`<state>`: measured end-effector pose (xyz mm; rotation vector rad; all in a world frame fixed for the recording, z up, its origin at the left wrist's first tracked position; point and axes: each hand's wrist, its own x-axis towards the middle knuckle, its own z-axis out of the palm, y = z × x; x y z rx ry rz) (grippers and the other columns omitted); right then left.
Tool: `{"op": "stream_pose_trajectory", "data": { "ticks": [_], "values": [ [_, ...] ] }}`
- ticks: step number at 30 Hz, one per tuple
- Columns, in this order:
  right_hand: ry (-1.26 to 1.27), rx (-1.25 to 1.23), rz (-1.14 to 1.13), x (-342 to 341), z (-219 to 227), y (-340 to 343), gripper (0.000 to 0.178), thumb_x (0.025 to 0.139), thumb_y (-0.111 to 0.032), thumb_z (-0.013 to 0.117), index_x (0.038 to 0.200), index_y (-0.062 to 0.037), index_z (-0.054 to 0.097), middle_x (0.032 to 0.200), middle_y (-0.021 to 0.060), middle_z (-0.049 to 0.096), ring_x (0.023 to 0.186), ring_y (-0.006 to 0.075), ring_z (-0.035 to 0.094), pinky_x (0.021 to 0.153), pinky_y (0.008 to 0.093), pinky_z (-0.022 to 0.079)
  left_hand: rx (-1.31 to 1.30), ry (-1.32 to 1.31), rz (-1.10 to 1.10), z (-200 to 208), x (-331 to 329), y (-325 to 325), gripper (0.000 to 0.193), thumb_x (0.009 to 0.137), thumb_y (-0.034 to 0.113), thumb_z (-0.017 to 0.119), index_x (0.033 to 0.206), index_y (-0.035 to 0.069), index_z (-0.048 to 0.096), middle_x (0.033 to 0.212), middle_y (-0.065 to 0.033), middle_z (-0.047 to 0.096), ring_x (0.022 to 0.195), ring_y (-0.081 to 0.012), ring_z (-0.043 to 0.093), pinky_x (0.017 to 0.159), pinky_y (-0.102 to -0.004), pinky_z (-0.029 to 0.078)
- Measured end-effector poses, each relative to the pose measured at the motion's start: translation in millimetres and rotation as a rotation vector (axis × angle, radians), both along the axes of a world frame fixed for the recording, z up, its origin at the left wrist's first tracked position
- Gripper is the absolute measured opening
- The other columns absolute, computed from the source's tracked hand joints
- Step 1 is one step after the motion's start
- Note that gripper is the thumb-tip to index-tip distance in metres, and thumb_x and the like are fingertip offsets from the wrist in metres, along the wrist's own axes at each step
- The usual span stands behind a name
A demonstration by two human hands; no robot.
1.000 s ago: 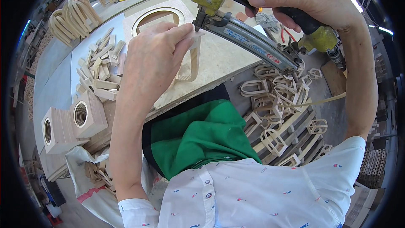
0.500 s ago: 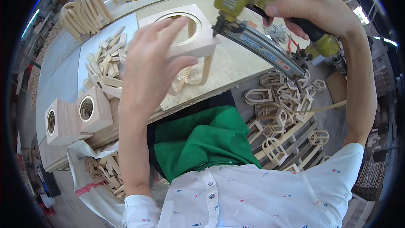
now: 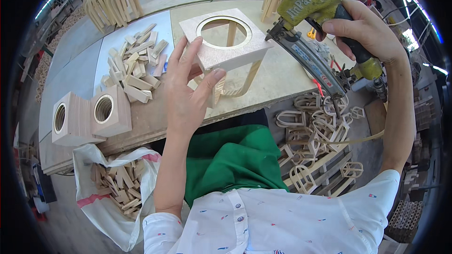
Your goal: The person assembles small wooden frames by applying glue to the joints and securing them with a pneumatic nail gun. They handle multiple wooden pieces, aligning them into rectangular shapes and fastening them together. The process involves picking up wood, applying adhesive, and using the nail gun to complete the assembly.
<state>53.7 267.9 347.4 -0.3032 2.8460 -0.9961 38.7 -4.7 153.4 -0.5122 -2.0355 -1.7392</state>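
My right hand is wrapped around the black grip of a yellow-green pneumatic nail gun, whose nose is at the right corner of a square wooden board. A large round hole with a pale rim pierces the board. Beneath it a bent-wood frame stands on the table, partly hidden. My left hand grips the board's near left corner, with fingers along the left edge and the thumb at the front. The gun's long silver magazine slants down toward me.
Loose wood strips lie left on the table. Stacked holed boards sit near its left edge. Below is a white sack of wood pieces. Finished frames pile at the lower right; bent-wood loops stand behind.
My left hand has come down onto the board's corner from a blurred position over it. The nail gun stays in my right hand at the right corner. The whole view has shifted slightly.
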Motion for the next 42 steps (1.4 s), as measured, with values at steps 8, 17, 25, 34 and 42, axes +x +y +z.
{"op": "stream_pose_trajectory", "data": {
  "ticks": [8, 17, 25, 34, 42],
  "values": [
    [0.027, -0.045, 0.117, 3, 6, -23, 0.024, 0.087, -0.018, 0.065, 0.094, 0.0041, 0.061, 0.078, 0.0061, 0.065, 0.045, 0.0064, 0.052, 0.041, 0.0203, 0.042, 0.071, -0.035, 0.035, -2, 1, 5, 0.057, 0.082, 0.013, 0.073, 0.135, 0.011, 0.052, 0.138, -0.0194, 0.040, 0.091, -0.0194, 0.064, 0.079, -0.0326, 0.055],
    [-0.037, -0.029, 0.190, 2, 7, -67, 0.027, 0.085, -0.013, 0.067, 0.102, 0.0062, 0.059, 0.085, 0.0143, 0.068, 0.041, 0.0078, 0.052, 0.038, 0.0212, 0.043, 0.047, -0.048, 0.019, -1, 2, 7, 0.060, 0.079, 0.013, 0.077, 0.134, 0.014, 0.054, 0.138, -0.0166, 0.041, 0.086, -0.0186, 0.065, 0.076, -0.0309, 0.056],
    [-0.057, -0.033, 0.165, 3, 5, -71, 0.026, 0.084, -0.013, 0.068, 0.100, 0.0062, 0.059, 0.084, 0.0149, 0.068, 0.041, 0.0082, 0.052, 0.038, 0.0213, 0.043, 0.044, -0.047, 0.030, -2, 2, 8, 0.059, 0.077, 0.015, 0.078, 0.132, 0.014, 0.055, 0.137, -0.0164, 0.042, 0.082, -0.0174, 0.065, 0.074, -0.0313, 0.056],
    [-0.033, 0.062, 0.165, 4, 11, -71, 0.023, 0.085, -0.013, 0.067, 0.097, 0.0054, 0.059, 0.078, 0.0098, 0.065, 0.044, 0.0076, 0.052, 0.040, 0.0213, 0.041, 0.164, -0.139, 0.068, -1, 9, 19, 0.097, 0.069, 0.016, 0.084, 0.147, 0.010, 0.027, 0.125, -0.0160, 0.036, 0.095, -0.0240, 0.059, 0.080, -0.0355, 0.054],
    [-0.078, -0.012, 0.142, 2, 10, -34, 0.023, 0.085, -0.015, 0.066, 0.095, 0.0052, 0.061, 0.077, 0.0096, 0.066, 0.044, 0.0079, 0.052, 0.039, 0.0225, 0.042, 0.103, -0.124, -0.100, -10, -26, -24, 0.102, 0.072, 0.023, 0.083, 0.150, 0.004, 0.020, 0.128, -0.0207, 0.049, 0.114, -0.0245, 0.052, 0.099, -0.0372, 0.041]
  ]
}}
